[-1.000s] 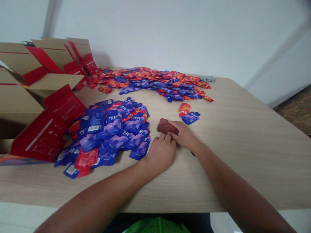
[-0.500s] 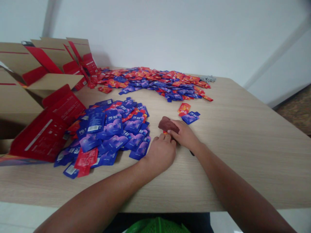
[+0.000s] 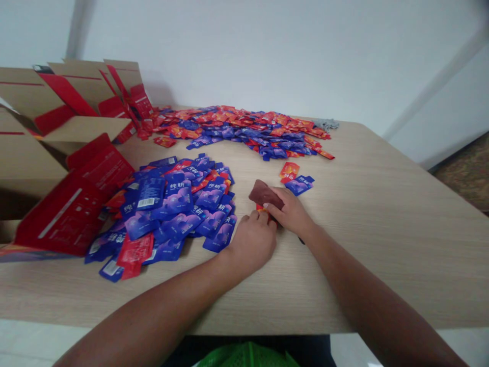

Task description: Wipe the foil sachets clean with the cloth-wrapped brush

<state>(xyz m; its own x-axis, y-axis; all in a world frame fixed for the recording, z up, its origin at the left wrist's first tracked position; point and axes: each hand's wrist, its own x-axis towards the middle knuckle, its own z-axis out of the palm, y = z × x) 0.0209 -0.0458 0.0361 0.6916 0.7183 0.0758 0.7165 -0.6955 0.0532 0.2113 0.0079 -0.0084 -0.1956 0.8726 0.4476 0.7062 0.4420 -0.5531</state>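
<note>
My right hand (image 3: 293, 210) is closed on a folded, flat reddish-brown piece (image 3: 263, 193) that looks like cloth, its far end sticking out past the fingers. Right beside it, my left hand (image 3: 255, 238) presses curled fingers down on the table. A sliver of a red-orange sachet (image 3: 260, 207) shows between the left fingertips and the brown piece; most of it is hidden. An orange sachet (image 3: 289, 172) and a blue sachet (image 3: 300, 185) lie just beyond my right hand. Under the right wrist a small dark tip (image 3: 301, 240) peeks out.
To the left is a heap of mostly blue sachets (image 3: 178, 196). Along the wall runs a long pile of red and blue sachets (image 3: 244, 125), with a grey crumpled thing (image 3: 326, 124) at its end. Open red-and-brown cartons (image 3: 64, 214) stand at the left of the wooden table (image 3: 382, 229).
The brown piece and my right fingers have shifted very slightly up and away. My left hand and the sachets stay where they were.
</note>
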